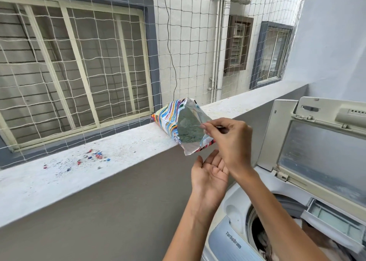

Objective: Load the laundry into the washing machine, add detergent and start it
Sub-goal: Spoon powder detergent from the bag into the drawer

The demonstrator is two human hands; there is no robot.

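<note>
A colourful detergent packet (170, 120) lies on its side on the white ledge (118, 154), its torn mouth facing me with grey-green powder (189, 131) visible inside. My right hand (230, 140) pinches the packet's open edge, a thin metal piece showing between the fingers. My left hand (210, 174) is cupped palm-up just below the packet's mouth, empty. The top-load washing machine (233, 239) stands at the lower right with its lid (320, 152) raised. Laundry (265, 243) sits in the drum. The detergent drawer (334, 221) is pulled out.
Small red and blue bits and white powder (93, 158) are scattered on the ledge to the left. A rope safety net (99, 63) rises from the ledge's outer edge, with a neighbouring building's windows behind it. A grey parapet wall (99, 211) stands below the ledge.
</note>
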